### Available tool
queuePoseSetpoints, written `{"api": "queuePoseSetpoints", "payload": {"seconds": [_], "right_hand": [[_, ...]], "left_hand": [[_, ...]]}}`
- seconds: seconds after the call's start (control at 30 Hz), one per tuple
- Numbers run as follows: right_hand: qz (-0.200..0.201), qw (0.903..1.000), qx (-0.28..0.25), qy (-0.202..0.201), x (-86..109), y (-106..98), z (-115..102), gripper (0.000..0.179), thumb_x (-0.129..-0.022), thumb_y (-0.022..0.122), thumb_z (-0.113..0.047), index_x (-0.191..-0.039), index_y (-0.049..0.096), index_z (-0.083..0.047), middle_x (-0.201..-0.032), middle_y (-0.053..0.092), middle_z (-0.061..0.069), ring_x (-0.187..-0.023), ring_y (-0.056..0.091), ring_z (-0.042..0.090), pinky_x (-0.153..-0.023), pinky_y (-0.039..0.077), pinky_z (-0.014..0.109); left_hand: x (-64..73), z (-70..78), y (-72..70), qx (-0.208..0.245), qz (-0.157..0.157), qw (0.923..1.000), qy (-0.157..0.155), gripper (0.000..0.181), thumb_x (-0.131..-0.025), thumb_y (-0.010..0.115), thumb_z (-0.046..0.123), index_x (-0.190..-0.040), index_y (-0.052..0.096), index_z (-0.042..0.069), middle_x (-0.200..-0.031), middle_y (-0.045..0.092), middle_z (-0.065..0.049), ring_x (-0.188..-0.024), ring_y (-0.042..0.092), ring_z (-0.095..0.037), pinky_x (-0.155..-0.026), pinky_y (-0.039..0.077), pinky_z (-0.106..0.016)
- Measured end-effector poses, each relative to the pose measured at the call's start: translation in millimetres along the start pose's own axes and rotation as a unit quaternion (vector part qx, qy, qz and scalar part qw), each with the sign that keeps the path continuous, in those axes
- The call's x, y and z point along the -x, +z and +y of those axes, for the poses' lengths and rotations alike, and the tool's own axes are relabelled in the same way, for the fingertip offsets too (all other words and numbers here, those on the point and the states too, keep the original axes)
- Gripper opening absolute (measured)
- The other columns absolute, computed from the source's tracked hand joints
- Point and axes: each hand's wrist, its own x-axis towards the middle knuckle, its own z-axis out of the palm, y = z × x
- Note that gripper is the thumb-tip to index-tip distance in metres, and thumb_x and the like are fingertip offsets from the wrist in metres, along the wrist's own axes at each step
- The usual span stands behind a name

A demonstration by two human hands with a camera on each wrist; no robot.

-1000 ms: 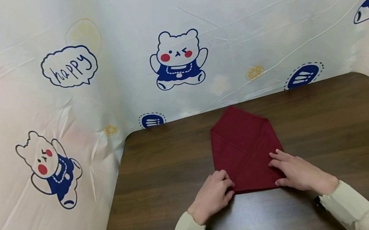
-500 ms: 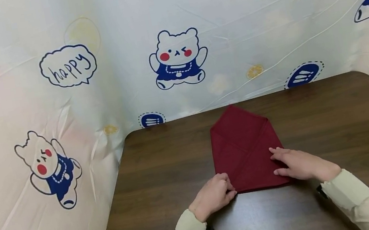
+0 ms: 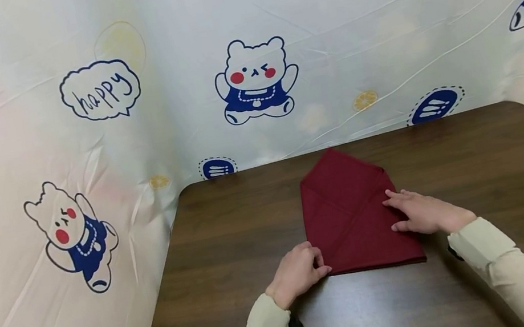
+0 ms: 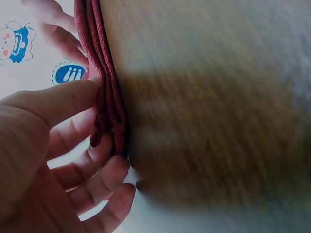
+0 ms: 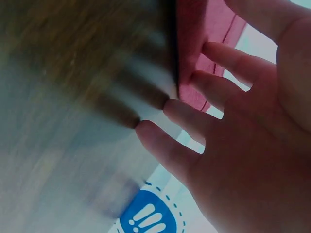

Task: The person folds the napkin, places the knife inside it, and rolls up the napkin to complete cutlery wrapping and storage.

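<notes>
A dark red cloth (image 3: 355, 223), folded flat with a pointed far end and a straight near edge, lies on the table. At its near left corner my left hand (image 3: 298, 273) has curled fingers. In the left wrist view, the thumb (image 4: 77, 97) is at the stacked folded edges (image 4: 104, 73) and the fingers bend around the corner. My right hand (image 3: 423, 211) lies over the cloth's right side with fingers spread. The right wrist view shows two fingertips (image 5: 209, 48) on the cloth and two others at the table beyond its edge.
The brown wooden table (image 3: 230, 221) extends around the cloth. A pale curtain (image 3: 176, 85) printed with bears and "happy" bubbles hangs along its back and sides. A shiny reflection shows on the table near the front.
My right hand has slid away from me along the cloth's right side, uncovering the near right corner. My left hand stays at the near left corner, its fingers shifting slightly.
</notes>
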Motion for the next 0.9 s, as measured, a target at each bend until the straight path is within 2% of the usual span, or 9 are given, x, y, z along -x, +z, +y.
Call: {"api": "queuePoseSetpoints", "payload": {"seconds": [0.23, 0.37, 0.53, 0.7, 0.9], "right_hand": [[0.002, 0.9999, 0.014, 0.004, -14.1, -5.3, 10.6, 0.065, -0.09, 0.065, -0.036, -0.138, 0.047, 0.004, -0.15, 0.032, 0.031, -0.133, 0.029, 0.059, -0.105, 0.031, 0.064], [0.005, 0.9998, 0.018, 0.005, -21.9, -8.7, 14.5, 0.065, -0.089, 0.065, -0.034, -0.137, 0.047, 0.006, -0.149, 0.032, 0.032, -0.132, 0.03, 0.06, -0.106, 0.03, 0.063], [0.013, 0.9995, 0.025, 0.017, -27.7, -11.0, 14.4, 0.066, -0.089, 0.064, -0.033, -0.138, 0.046, 0.007, -0.15, 0.032, 0.031, -0.131, 0.031, 0.059, -0.105, 0.031, 0.063], [0.034, 0.9977, 0.05, 0.029, -32.2, -10.6, 13.7, 0.064, -0.09, 0.063, -0.036, -0.137, 0.048, 0.004, -0.148, 0.036, 0.028, -0.127, 0.037, 0.055, -0.097, 0.04, 0.062], [0.043, 0.9959, 0.065, 0.046, -38.1, -8.7, 11.6, 0.064, -0.089, 0.065, -0.035, -0.138, 0.048, 0.003, -0.144, 0.04, 0.025, -0.123, 0.039, 0.05, -0.088, 0.046, 0.062]], "left_hand": [[4.2, -4.4, -2.0, 0.004, 0.015, 0.9988, -0.047, 0.032, -0.079, 0.077, 0.044, -0.087, 0.062, 0.017, -0.086, 0.053, 0.003, -0.077, 0.047, -0.011, -0.063, 0.041, -0.023], [6.0, -6.0, -3.0, 0.009, 0.012, 0.9983, -0.056, 0.035, -0.079, 0.076, 0.046, -0.091, 0.061, 0.017, -0.088, 0.051, 0.003, -0.078, 0.043, -0.012, -0.063, 0.039, -0.024], [7.0, -8.7, -3.6, 0.021, 0.002, 0.9989, -0.042, 0.032, -0.082, 0.075, 0.041, -0.096, 0.062, 0.017, -0.092, 0.054, 0.002, -0.084, 0.048, -0.014, -0.069, 0.043, -0.026], [8.3, -10.1, -5.6, 0.032, -0.005, 0.9991, -0.029, 0.03, -0.084, 0.074, 0.037, -0.101, 0.063, 0.015, -0.099, 0.057, 0.001, -0.09, 0.052, -0.015, -0.078, 0.046, -0.027], [9.7, -12.4, -6.2, 0.036, -0.011, 0.9992, -0.009, 0.028, -0.087, 0.072, 0.033, -0.107, 0.064, 0.017, -0.097, 0.056, 0.001, -0.083, 0.048, -0.01, -0.074, 0.044, -0.024]]}}
